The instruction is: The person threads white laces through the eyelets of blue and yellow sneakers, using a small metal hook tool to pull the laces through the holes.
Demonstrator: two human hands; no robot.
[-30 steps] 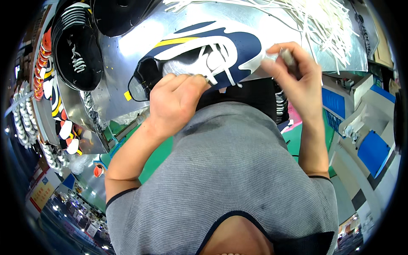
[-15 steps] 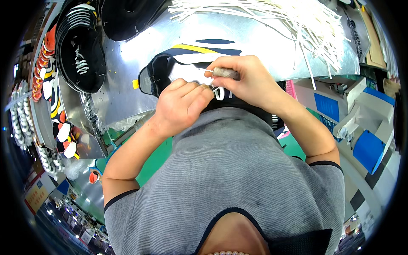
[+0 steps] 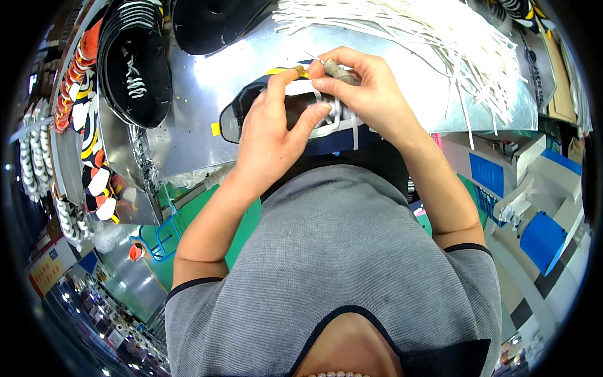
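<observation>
A shoe upper in navy, white and yellow lies at the metal table's near edge, with white lace strung across its opening. Over that opening is my left hand, thumb and index finger spread apart, the thumb tip by the lace and the index finger at the far eyelet side. A yellowish cover sits on the index fingertip; the other fingers are partly hidden. Gripped in my right hand is an awl with a wrapped, beige handle, its thin metal tip pointing up and left above the upper's far side.
Loose white laces lie heaped at the table's far right. Stacked black shoe uppers stand at left, and another black piece is at the far edge. Colourful uppers hang or lie beyond the left edge. A grey-and-blue machine stands at right.
My left hand has opened from a closed grip near the lace, thumb and index finger now apart. My right hand has lifted slightly away with the awl. The upper's opening shows wider.
</observation>
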